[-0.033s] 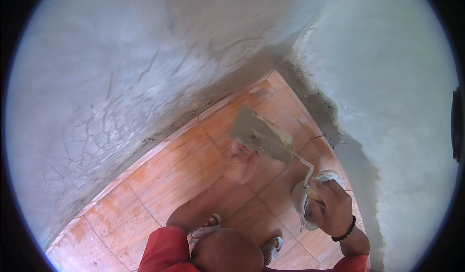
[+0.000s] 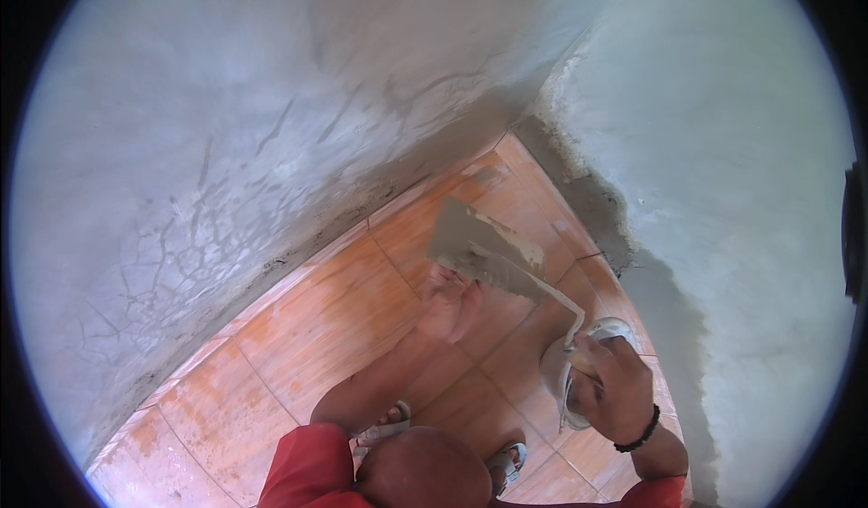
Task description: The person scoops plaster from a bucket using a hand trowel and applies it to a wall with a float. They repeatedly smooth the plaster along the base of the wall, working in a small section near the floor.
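Note:
My left hand (image 2: 443, 309) is closed at the near edge of a flat rectangular plate (image 2: 506, 273), probably a plastering float, smeared with grey plaster. Its handle, if any, is hidden beneath. In my right hand (image 2: 615, 377), wearing a dark beaded bracelet, is the handle of a trowel (image 2: 576, 309) with a thin cranked neck. The trowel's blade, seen almost edge-on, reaches across the plaster on the plate. Under my right hand stands a white bucket (image 2: 553, 363), partly covered by that hand.
Two plastered walls meet in the far corner; the left wall (image 2: 226, 128) is cracked, the right wall (image 2: 741, 164) has a darker patchy strip along its foot. Orange-brown tiles (image 2: 307, 300) cover the floor. My bent knee (image 2: 425, 467) and sandalled feet (image 2: 509, 461) are close by.
My right hand and the trowel have shifted very slightly left. The trowel neck looks a little differently angled against the plate. My left hand and the plate stay nearly still.

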### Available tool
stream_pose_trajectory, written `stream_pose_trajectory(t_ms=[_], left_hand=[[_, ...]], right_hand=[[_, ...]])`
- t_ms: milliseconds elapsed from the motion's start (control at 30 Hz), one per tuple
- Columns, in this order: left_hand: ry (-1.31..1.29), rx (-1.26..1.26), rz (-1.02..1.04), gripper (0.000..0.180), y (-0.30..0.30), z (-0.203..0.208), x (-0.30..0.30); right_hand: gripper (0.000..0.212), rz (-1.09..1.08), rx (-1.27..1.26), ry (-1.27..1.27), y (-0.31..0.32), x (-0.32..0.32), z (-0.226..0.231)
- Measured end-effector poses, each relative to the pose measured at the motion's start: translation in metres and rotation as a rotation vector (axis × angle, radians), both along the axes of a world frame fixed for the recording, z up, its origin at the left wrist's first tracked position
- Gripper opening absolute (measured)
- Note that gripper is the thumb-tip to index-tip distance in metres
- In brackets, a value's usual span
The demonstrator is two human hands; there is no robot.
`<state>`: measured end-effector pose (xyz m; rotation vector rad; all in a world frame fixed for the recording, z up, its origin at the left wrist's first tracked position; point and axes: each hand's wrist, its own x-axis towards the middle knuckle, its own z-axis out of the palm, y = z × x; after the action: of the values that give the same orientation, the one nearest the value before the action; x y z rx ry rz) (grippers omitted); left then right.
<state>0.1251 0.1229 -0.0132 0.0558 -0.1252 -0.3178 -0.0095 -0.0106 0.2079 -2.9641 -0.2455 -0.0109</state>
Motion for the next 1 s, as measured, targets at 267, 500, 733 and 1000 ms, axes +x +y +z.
stream_pose_trajectory(t_ms=[267,500,733,1000], left_hand=[[0.054,0.165,0.004,0.037,-0.014,0.033,0.001],[-0.105,0.147,0.189,0.024,-0.031,0.033,-0.006],[-0.09,0.086,-0.32,0.05,-0.006,-0.059,0.008],[-0.101,0.393,-0.399,0.057,-0.036,-0.014,-0.048]], right_hand=[[0.043,-0.19,0.048,-0.172,0.023,-0.022,-0.038],[0.044,-0.214,0.119,-0.333,0.001,-0.05,-0.061],[0.032,-0.487,0.214,-0.062,-0.091,-0.108,0.037],[0.023,-0.621,-0.238,0.586,-0.131,-0.176,-0.015]])
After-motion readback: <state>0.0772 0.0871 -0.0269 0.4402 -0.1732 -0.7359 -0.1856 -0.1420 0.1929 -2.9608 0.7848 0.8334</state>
